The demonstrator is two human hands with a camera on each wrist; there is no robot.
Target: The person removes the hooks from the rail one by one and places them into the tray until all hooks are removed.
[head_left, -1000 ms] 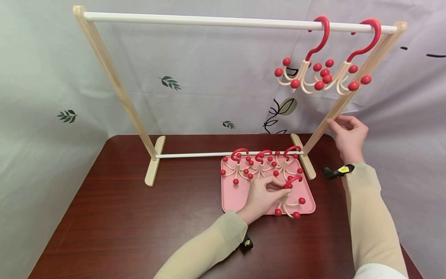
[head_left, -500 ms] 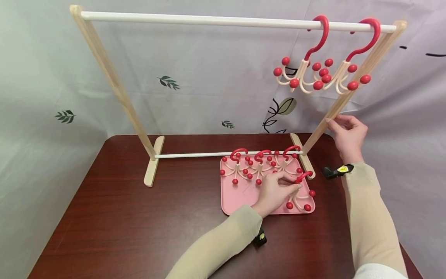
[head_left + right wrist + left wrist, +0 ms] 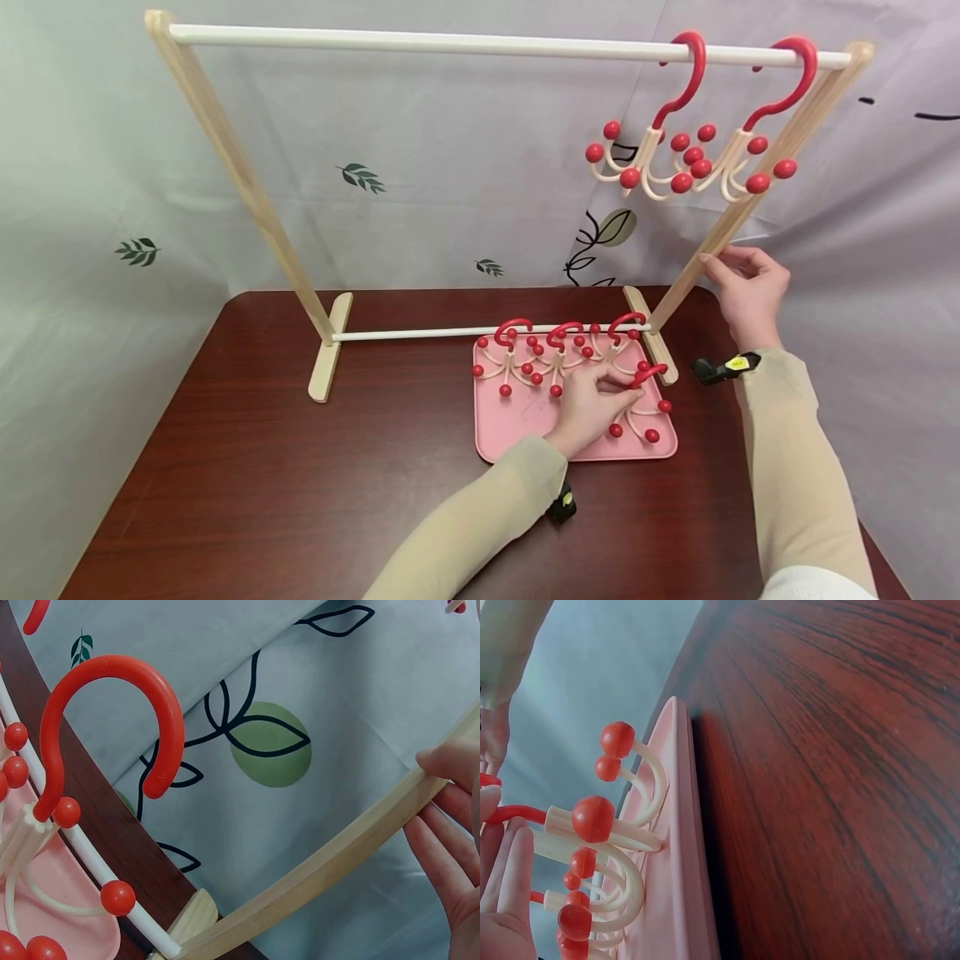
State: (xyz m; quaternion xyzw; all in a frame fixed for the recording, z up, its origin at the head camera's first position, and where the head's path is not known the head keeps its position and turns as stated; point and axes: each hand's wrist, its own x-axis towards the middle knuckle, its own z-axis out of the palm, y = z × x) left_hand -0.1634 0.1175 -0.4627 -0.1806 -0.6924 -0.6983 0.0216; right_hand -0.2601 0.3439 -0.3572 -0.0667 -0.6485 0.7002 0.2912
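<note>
My left hand (image 3: 588, 408) pinches the red hook of a beige hanger (image 3: 652, 374), whose curved arms end in red balls. In the left wrist view, the gripped hanger (image 3: 559, 821) stands upright with its arms right at the pink tray (image 3: 681, 847). Three similar hangers, including a left one (image 3: 511, 363), sit along the tray's far side. My right hand (image 3: 753, 292) grips the right wooden upright (image 3: 686, 279) of a rack between thumb and fingers. Two more hangers, one on the left (image 3: 651, 154) and one on the right (image 3: 731, 158), hang from the rack's white top bar (image 3: 420, 42).
The rack's left upright (image 3: 247, 183) stands on a wooden foot (image 3: 330, 350). A white lower bar (image 3: 412, 335) runs behind the tray, near its far edge. The dark wooden table (image 3: 300, 483) meets a pale patterned cloth (image 3: 435, 208) at the back.
My left hand has moved right across the tray with the hanger in its fingers, which now stands farther from the tray's front edge. My right hand has stayed on the upright.
</note>
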